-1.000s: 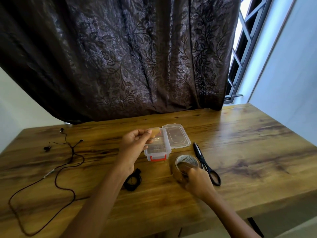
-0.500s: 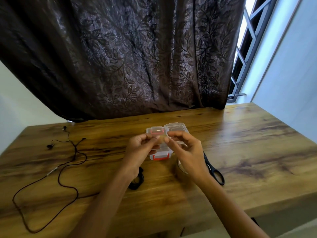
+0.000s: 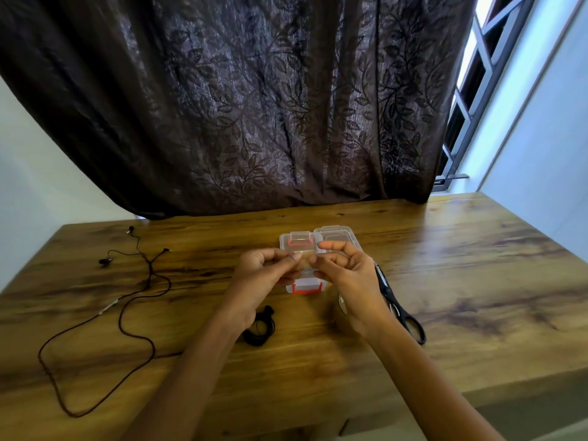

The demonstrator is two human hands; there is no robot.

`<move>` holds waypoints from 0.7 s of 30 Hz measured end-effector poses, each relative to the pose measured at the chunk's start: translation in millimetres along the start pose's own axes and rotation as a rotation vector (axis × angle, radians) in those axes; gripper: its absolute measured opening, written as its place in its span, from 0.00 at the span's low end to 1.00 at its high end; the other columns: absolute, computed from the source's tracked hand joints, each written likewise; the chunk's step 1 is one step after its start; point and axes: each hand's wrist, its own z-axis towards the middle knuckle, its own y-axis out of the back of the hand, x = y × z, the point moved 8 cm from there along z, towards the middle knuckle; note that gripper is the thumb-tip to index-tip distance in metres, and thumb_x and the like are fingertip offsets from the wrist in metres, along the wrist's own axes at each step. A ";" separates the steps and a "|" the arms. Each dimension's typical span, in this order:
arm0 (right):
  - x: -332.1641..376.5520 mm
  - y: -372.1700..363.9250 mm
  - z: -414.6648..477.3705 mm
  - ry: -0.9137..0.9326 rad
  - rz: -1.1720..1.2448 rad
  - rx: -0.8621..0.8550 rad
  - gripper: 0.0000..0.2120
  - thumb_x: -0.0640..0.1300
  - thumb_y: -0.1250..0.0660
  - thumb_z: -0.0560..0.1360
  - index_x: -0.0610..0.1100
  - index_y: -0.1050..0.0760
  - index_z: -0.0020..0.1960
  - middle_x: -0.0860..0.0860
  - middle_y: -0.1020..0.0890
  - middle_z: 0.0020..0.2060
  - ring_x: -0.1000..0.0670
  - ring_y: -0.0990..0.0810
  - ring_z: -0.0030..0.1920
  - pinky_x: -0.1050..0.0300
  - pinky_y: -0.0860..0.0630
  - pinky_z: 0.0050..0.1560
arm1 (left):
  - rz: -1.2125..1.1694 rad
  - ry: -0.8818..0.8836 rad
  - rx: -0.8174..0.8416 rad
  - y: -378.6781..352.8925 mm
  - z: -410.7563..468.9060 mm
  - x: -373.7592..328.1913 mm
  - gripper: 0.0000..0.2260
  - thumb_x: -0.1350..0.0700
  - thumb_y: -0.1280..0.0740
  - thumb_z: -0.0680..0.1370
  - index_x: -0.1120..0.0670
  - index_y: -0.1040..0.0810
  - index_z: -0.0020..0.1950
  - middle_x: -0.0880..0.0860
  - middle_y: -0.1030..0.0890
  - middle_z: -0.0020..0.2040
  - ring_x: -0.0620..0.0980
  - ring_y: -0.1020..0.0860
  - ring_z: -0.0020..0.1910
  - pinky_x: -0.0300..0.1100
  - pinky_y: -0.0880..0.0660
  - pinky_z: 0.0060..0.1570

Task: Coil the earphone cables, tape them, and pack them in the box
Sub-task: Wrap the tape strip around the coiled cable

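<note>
Earphone coil [image 3: 259,327], black and not yet taped, lay on the table [image 3: 477,281] just nearer than the box [image 3: 288,241], partly under the left wrist. By the box's near-right corner the tape roll [image 3: 342,305] sat mostly hidden beneath the right hand, and the scissors [image 3: 397,308] lay just right of the box. Over the box the left hand [image 3: 264,275] and right hand [image 3: 346,275] met fingertip to fingertip, each pinching 1 end of what looked like a short strip of tape [image 3: 304,265]. Well left of the box the 2nd earphone [image 3: 140,281] sprawled uncoiled. A dark curtain [image 3: 254,106] hung behind the box.

The likeliest trouble was the strip. With so little slack between the fingers, it could fold and stick to itself or to the skin. The coil was unheld and could spring open once lifted, leaving loops outside the wrap.
</note>
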 end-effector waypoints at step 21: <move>-125.2 -8.7 0.4 -0.414 -0.067 -0.109 0.16 0.49 0.42 0.79 0.37 0.26 0.51 0.41 0.17 0.44 0.47 0.18 0.44 0.55 0.21 0.46 | 0.707 0.286 -0.314 68.1 8.9 131.3 0.22 0.41 0.32 0.71 0.56 0.29 0.54 0.49 0.25 0.45 0.49 0.24 0.43 0.38 0.31 0.32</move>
